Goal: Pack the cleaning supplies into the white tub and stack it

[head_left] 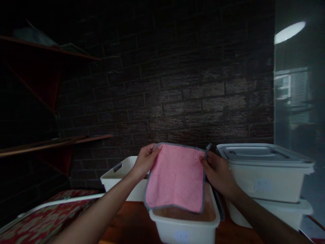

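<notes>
Left hand [144, 162] and right hand [218, 173] each pinching an upper corner of pink cloth [175, 177], hanging spread over open white bin [166, 230] on bench [134, 222], lidded boxes [279, 186] at right.

1 pink, textured cloth [176, 178] with grey edging [203, 194] hangs spread out, held at its 2 upper corners; a grey loop [208, 147] juts from the upper right corner; its slightly wavy lower edge hangs over an open white bin [185, 222].
</notes>
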The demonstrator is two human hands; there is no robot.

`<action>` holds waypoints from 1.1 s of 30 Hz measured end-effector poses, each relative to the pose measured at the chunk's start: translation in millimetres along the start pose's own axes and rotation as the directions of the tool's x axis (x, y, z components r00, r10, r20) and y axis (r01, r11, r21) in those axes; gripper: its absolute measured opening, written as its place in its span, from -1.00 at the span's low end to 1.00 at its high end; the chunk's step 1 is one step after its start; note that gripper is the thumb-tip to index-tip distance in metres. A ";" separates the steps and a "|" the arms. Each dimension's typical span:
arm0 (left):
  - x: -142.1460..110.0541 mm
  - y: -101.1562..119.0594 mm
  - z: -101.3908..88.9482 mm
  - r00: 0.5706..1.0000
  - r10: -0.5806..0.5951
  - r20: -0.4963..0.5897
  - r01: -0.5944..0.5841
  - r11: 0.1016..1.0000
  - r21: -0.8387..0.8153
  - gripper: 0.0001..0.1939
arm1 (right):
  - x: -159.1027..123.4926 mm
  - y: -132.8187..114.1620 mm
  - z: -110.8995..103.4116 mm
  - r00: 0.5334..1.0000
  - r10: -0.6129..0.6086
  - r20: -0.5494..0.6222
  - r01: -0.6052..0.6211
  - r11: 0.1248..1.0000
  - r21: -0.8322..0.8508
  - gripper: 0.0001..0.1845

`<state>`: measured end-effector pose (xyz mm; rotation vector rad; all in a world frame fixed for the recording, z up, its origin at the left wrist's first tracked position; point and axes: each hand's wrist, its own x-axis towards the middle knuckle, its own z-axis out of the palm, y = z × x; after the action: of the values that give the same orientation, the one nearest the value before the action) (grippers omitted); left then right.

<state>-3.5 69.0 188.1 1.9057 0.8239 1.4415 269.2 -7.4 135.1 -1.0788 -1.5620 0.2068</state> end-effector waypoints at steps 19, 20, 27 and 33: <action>16.4 9.8 -18.8 0.999 0.008 0.032 -0.003 0.988 -0.155 -0.61 | 50.3 -13.1 -40.9 0.995 0.066 -0.074 -0.024 0.884 0.466 -0.61; 16.8 10.4 -17.2 1.000 0.012 0.019 -0.009 0.987 -0.160 -0.61 | 53.3 -13.1 -41.7 0.993 0.062 -0.098 -0.008 0.882 0.471 -0.61; 23.9 17.9 -16.2 0.996 0.053 -0.065 -0.061 0.989 -0.137 -0.58 | 72.2 -16.1 -50.5 0.975 0.062 -0.212 0.032 0.910 0.413 -0.58; 28.1 21.3 -17.4 0.973 0.153 -0.173 -0.159 0.987 -0.022 -0.53 | 79.2 -19.1 -52.9 0.963 -0.056 -0.265 0.116 0.969 0.219 -0.53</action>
<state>-11.8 79.1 225.2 1.8746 0.7334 1.7225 311.8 16.8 219.0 -0.8158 -1.3117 0.1781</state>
